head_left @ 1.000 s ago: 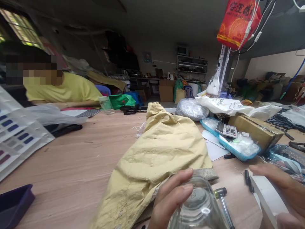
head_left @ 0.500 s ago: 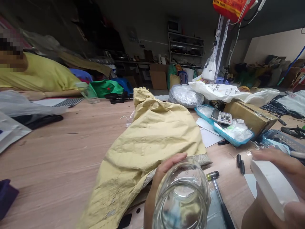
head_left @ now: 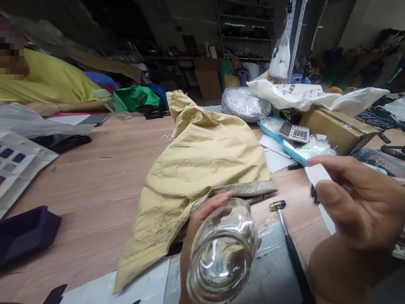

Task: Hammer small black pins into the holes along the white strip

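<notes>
My left hand is wrapped around a clear glass jar, tilted with its open, ringed mouth towards me. Some of the fingers are hidden behind the glass. To the right of the jar, raised above the table, my right hand pinches a white block-like piece between thumb and index finger. Its exact kind is unclear, and the thumb covers part of it. Between the hands lies a small hammer with a black grip. Just beyond the jar is a crumpled yellow sack.
A purple tray stands at left. Further back right are a blue basket with a calculator, a cardboard box and a white plastic bag. A person in yellow leans on the far left side.
My right hand has risen, and the white piece in it has turned, showing a much smaller face. The jar has shifted slightly left in view. The view has tipped downwards.
</notes>
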Action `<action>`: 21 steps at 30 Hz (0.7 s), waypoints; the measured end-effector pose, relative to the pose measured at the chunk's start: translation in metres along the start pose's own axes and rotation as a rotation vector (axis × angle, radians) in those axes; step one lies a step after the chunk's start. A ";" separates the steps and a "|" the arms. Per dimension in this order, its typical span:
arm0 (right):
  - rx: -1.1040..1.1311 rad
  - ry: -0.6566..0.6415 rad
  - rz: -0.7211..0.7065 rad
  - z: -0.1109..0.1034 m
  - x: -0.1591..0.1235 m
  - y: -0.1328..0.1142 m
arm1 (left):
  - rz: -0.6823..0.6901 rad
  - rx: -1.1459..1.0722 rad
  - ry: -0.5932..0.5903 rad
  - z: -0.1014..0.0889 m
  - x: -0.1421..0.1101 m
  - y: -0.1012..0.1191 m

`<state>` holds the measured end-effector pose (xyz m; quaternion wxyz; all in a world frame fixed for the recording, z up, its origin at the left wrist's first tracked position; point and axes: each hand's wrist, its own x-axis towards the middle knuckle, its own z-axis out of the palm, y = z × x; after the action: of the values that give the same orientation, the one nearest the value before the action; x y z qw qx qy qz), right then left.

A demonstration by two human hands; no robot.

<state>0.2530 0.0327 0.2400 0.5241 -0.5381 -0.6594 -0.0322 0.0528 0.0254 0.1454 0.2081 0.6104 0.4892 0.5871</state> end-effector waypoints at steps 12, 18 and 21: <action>0.023 -0.125 -0.087 -0.005 0.000 0.001 | 0.062 0.060 0.027 -0.010 -0.029 -0.005; 0.060 -0.107 -0.110 -0.008 -0.003 0.002 | 0.067 0.015 0.064 -0.009 -0.021 0.010; 0.078 -0.082 -0.129 -0.008 -0.003 0.004 | 0.074 -0.020 0.098 -0.010 -0.019 0.020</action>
<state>0.2610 0.0274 0.2394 0.5140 -0.4745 -0.7144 -0.0184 0.0543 -0.0026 0.1542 0.1680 0.5965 0.4701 0.6285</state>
